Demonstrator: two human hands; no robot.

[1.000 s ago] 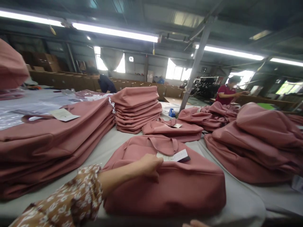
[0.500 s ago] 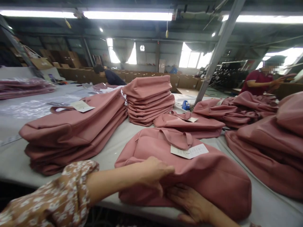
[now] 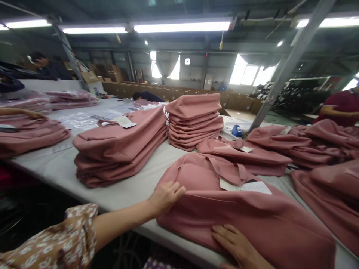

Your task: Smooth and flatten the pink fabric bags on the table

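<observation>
A pink bag lies in front of me on the table, its handle strap and paper tags on the upper face. My left hand is closed on the bag's near top edge, toward its left end. Flat against the near side lies my right hand, fingers stretched out and lower than the left. Behind this bag is another pink bag with a tag.
Folded pink bags form a stack on the left and a taller stack behind. More pink bags lie at right. At far left another person's arm reaches over bags. A blue tape dispenser sits near a metal post.
My view has swung left. My left hand has moved left along the bag's top edge, and my right hand stays flat against its side. The person's arm at far left has come into view.
</observation>
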